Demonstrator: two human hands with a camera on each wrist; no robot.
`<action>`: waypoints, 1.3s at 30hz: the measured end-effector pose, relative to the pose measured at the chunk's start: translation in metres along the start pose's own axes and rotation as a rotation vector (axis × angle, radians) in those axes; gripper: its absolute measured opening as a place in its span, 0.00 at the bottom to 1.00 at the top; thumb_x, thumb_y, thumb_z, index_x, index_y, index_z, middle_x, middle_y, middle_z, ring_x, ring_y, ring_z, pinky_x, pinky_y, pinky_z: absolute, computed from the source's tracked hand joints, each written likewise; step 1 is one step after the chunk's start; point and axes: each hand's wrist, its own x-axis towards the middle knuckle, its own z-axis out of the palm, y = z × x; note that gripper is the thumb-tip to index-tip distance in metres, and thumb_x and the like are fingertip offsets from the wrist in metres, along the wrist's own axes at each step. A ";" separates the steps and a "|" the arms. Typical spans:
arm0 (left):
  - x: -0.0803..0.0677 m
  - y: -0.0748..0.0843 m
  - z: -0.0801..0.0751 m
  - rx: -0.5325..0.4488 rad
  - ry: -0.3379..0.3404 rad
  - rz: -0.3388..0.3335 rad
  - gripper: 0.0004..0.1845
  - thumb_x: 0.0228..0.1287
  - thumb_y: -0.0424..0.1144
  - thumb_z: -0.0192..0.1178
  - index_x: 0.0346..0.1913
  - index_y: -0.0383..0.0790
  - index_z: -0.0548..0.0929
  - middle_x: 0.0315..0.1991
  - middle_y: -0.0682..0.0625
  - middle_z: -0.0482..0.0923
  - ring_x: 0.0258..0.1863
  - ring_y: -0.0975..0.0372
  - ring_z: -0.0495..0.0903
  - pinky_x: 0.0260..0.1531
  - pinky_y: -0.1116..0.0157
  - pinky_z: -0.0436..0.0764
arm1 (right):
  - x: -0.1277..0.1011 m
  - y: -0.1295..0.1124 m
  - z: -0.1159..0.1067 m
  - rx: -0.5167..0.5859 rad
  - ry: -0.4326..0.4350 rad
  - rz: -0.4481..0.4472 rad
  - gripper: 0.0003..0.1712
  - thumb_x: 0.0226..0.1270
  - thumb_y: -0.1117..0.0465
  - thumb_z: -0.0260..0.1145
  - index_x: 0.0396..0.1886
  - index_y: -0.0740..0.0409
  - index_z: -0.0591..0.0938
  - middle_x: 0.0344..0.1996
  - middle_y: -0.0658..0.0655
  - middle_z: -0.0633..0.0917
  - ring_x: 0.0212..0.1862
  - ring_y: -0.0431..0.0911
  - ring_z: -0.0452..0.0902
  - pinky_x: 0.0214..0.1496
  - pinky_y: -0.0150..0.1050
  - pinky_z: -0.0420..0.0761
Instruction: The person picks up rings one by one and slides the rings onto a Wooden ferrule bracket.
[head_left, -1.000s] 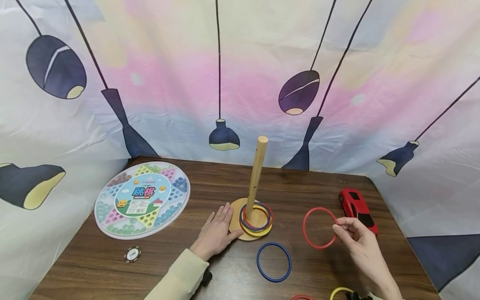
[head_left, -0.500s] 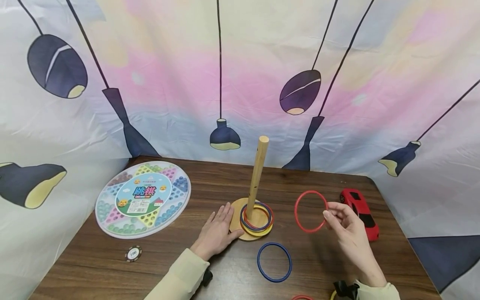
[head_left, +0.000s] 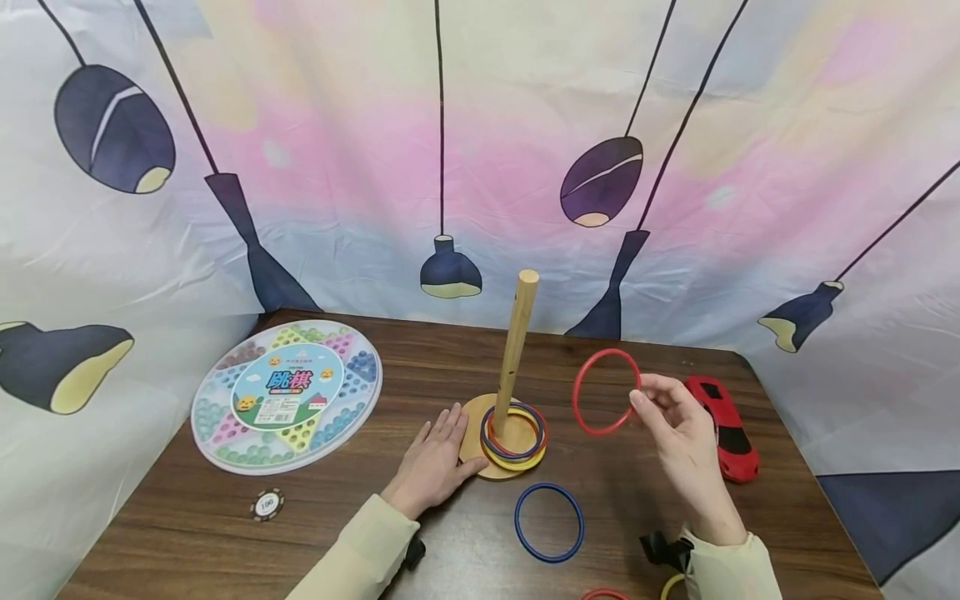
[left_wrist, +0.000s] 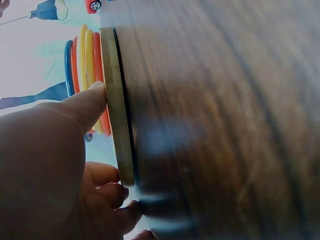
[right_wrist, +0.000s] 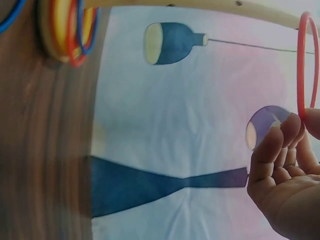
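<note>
Wood table (head_left: 360,517): dark boards are carrying everything here; a round game board (head_left: 287,397) is lying at the left, well apart from the hands.
Peg stand (head_left: 514,350): an upright wooden post is rising from a round base, with several coloured hoops (head_left: 514,442) lying stacked around its foot.
Left hand (head_left: 435,463): it is resting flat on the table with fingers straight and slightly apart, fingertips touching the rim of the base.
Right hand (head_left: 675,425): thumb and fingertips are pinching the right edge of the red ring, raised above the table.
Red ring (head_left: 606,392): it is hanging upright in the air, to the right of the post and below its top; it looks light, thin, stiff and smooth, so a rim pinch probably suits it.
Blue ring (head_left: 548,522): it is lying flat near the base.
Toy car (head_left: 722,427): red, sitting just behind the right hand.
</note>
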 end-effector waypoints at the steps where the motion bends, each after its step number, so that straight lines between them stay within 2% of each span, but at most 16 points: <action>1: 0.000 0.000 0.000 0.003 0.000 0.000 0.45 0.67 0.60 0.56 0.73 0.30 0.59 0.74 0.37 0.53 0.73 0.47 0.53 0.69 0.46 0.55 | 0.002 -0.002 0.002 0.022 0.001 -0.009 0.14 0.68 0.70 0.62 0.52 0.68 0.77 0.34 0.63 0.79 0.33 0.46 0.79 0.38 0.32 0.81; 7: 0.000 -0.001 0.000 -0.003 -0.009 -0.006 0.45 0.67 0.60 0.56 0.73 0.30 0.59 0.74 0.38 0.53 0.73 0.47 0.53 0.69 0.46 0.55 | 0.011 -0.013 0.014 0.132 -0.027 -0.048 0.13 0.69 0.70 0.62 0.51 0.68 0.77 0.33 0.60 0.79 0.33 0.45 0.80 0.38 0.33 0.82; 17: 0.000 0.000 -0.001 -0.001 -0.012 -0.010 0.45 0.66 0.61 0.56 0.73 0.30 0.59 0.74 0.38 0.53 0.73 0.47 0.53 0.69 0.45 0.55 | 0.024 -0.029 0.027 0.155 -0.092 -0.111 0.10 0.70 0.69 0.61 0.50 0.63 0.78 0.31 0.56 0.80 0.31 0.46 0.77 0.36 0.32 0.80; 23: 0.000 -0.001 -0.001 -0.001 -0.013 -0.014 0.45 0.67 0.61 0.55 0.74 0.31 0.59 0.75 0.38 0.53 0.74 0.48 0.53 0.69 0.46 0.55 | 0.031 -0.041 0.040 0.241 -0.077 -0.135 0.09 0.69 0.71 0.61 0.47 0.67 0.78 0.29 0.56 0.80 0.30 0.47 0.76 0.35 0.34 0.79; 31: 0.000 0.001 -0.002 0.006 -0.002 -0.001 0.44 0.67 0.60 0.56 0.73 0.29 0.60 0.74 0.37 0.54 0.73 0.46 0.55 0.68 0.45 0.57 | 0.037 -0.053 0.054 0.271 -0.073 -0.096 0.07 0.70 0.69 0.61 0.45 0.66 0.78 0.28 0.56 0.80 0.29 0.48 0.75 0.35 0.36 0.79; 39: 0.000 0.001 -0.001 0.013 -0.009 -0.009 0.45 0.67 0.62 0.54 0.74 0.31 0.58 0.74 0.38 0.53 0.73 0.47 0.53 0.69 0.45 0.56 | 0.045 -0.057 0.066 0.313 -0.086 -0.049 0.09 0.69 0.66 0.63 0.46 0.66 0.78 0.29 0.56 0.80 0.30 0.49 0.75 0.36 0.37 0.78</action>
